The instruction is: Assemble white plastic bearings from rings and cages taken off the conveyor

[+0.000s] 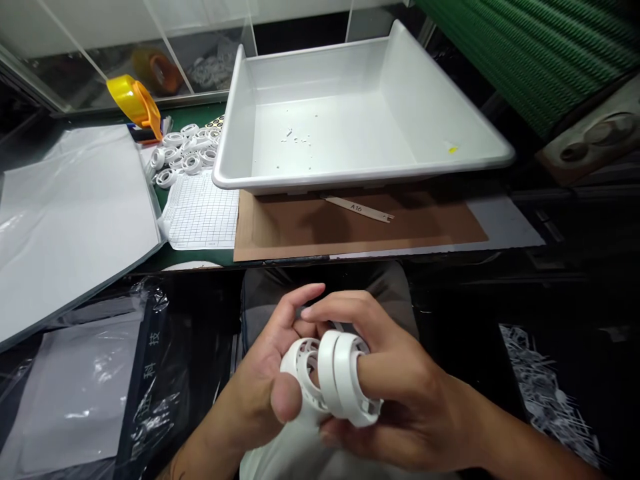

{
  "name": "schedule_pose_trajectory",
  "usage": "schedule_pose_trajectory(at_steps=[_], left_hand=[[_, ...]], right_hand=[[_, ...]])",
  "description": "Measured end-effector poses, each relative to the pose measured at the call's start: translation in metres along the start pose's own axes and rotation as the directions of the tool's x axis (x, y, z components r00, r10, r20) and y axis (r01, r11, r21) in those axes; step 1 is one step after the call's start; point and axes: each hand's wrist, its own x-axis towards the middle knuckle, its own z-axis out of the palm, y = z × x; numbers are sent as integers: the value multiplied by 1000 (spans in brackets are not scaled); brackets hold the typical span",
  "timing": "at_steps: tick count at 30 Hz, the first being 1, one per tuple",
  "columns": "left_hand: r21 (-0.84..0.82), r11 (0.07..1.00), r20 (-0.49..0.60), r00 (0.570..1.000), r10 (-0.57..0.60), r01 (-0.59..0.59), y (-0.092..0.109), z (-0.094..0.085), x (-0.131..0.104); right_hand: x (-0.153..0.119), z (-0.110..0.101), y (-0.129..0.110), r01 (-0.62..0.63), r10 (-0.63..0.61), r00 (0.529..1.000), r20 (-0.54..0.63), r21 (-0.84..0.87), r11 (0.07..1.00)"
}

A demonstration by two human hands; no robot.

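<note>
Several white plastic rings (336, 373) are bunched between my two hands, above my lap. My right hand (400, 373) has its thumb pushed through a pair of them, with the fingers curled over the far side. Around the leftmost ring closes my left hand (267, 373), its thumb beside the rim and its index finger reaching toward my right fingertips. Parts of the rings and some fingers are hidden behind the rings. More white rings (191, 150) lie in a loose pile on the table, left of a tray.
A large white tray (325, 177) holds tiny scraps. Before it, a strip marked A16 (357, 209) lies on brown cardboard (285, 230). At left are a tape dispenser (143, 110), gridded sheet (203, 213) and white sheets (70, 220); white plastic scraps (550, 393) sit lower right.
</note>
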Motion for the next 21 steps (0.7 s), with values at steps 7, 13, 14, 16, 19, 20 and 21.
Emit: schedule_pose_trajectory(at_steps=[7,13,14,16,19,20,21], left_hand=[[-37,993,30,993,112,-111,4,4,7],[1,997,62,995,83,-83,13,7,9],[3,997,71,995,74,-74,13,7,9],[-6,998,76,995,66,-66,13,7,9],[-32,996,42,996,83,-82,11,9,7],[-35,996,16,997,81,-80,11,10,6],[-33,997,-9,997,75,-75,11,11,5]], right_hand=[[-5,-4,13,-129,385,867,-316,604,786],[-9,-3,13,-166,404,870,-283,604,779],[-10,-3,12,-170,398,874,-280,591,789],[-13,-2,11,-172,387,882,-268,581,796],[-14,-3,8,-181,381,893,-239,583,792],[-14,-3,7,-184,377,897,-231,580,793],[-13,-4,6,-187,373,900,-227,573,798]])
